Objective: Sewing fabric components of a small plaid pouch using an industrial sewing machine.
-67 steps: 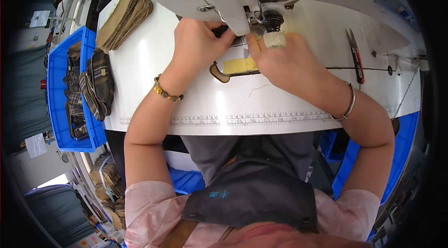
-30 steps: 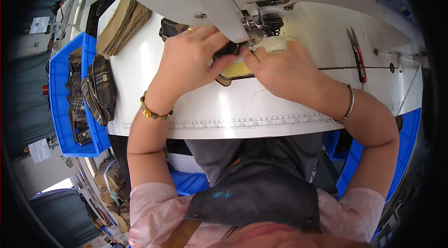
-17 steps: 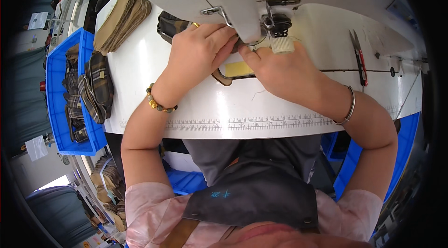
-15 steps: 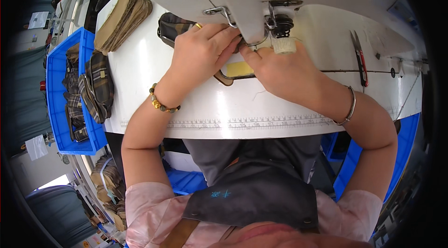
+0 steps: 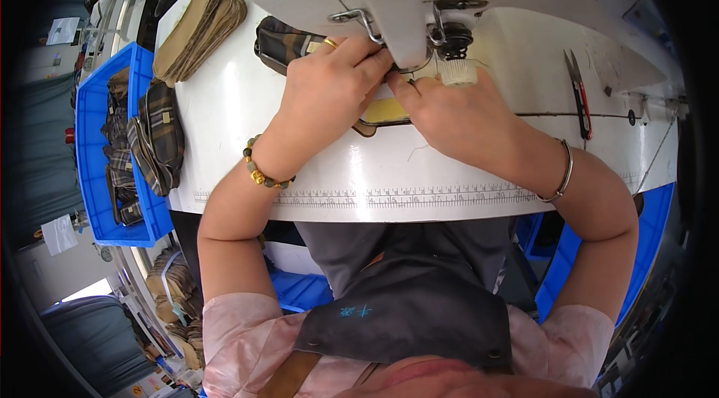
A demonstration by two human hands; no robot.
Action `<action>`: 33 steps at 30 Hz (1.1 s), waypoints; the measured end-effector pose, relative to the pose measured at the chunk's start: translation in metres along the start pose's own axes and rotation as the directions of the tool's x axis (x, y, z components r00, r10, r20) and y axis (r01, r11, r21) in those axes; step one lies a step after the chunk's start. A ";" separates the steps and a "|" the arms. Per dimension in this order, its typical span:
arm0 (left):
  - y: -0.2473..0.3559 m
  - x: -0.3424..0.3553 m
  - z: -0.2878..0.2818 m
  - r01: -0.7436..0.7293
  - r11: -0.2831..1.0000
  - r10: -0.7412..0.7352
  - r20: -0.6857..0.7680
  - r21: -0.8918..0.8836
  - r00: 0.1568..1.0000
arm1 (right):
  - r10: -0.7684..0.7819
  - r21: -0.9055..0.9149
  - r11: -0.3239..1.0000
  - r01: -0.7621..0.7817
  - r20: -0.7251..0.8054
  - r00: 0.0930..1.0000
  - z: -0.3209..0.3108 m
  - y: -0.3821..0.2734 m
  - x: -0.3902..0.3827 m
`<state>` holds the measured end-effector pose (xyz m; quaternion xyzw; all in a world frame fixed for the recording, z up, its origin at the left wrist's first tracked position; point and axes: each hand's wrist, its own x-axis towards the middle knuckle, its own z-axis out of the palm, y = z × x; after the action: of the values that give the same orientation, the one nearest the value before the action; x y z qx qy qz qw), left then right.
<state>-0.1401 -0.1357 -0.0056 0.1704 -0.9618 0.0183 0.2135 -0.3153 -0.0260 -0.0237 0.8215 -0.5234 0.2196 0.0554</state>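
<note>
A dark plaid fabric pouch (image 5: pixel 278 44) lies on the white table, its right end running under my left hand toward the sewing machine (image 5: pixel 401 16). My left hand (image 5: pixel 329 87) is closed, fingertips pinching the pouch's edge close beside the needle area. From the other side my right hand (image 5: pixel 457 113) meets it, thumb and finger pressed together on the same edge; that contact point is mostly hidden. Below the fingers show a yellow plate (image 5: pixel 386 110) and a small brown rounded edge (image 5: pixel 365 129), whose belonging I cannot tell.
Red-handled thread snips (image 5: pixel 579 95) lie at the right. Brown cut pieces (image 5: pixel 198 31) are stacked at the far left. Plaid pouches (image 5: pixel 159 136) lean by a blue crate (image 5: pixel 161 222) holding more. A printed ruler (image 5: pixel 419 199) follows the table's front edge.
My left hand has shifted slightly right and turned a little, uncovering more of the pouch on its left side. My right hand stays nearly still.
</note>
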 end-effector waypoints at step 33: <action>-0.009 0.000 -0.008 0.042 0.997 -0.039 0.046 -0.068 0.998 | 0.004 0.003 1.000 -0.004 -0.001 1.000 0.002 0.004 -0.001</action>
<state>-0.1344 -0.1431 0.0015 0.1826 -0.9628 -0.0229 0.1980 -0.3182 -0.0276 -0.0261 0.8202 -0.5248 0.2210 0.0541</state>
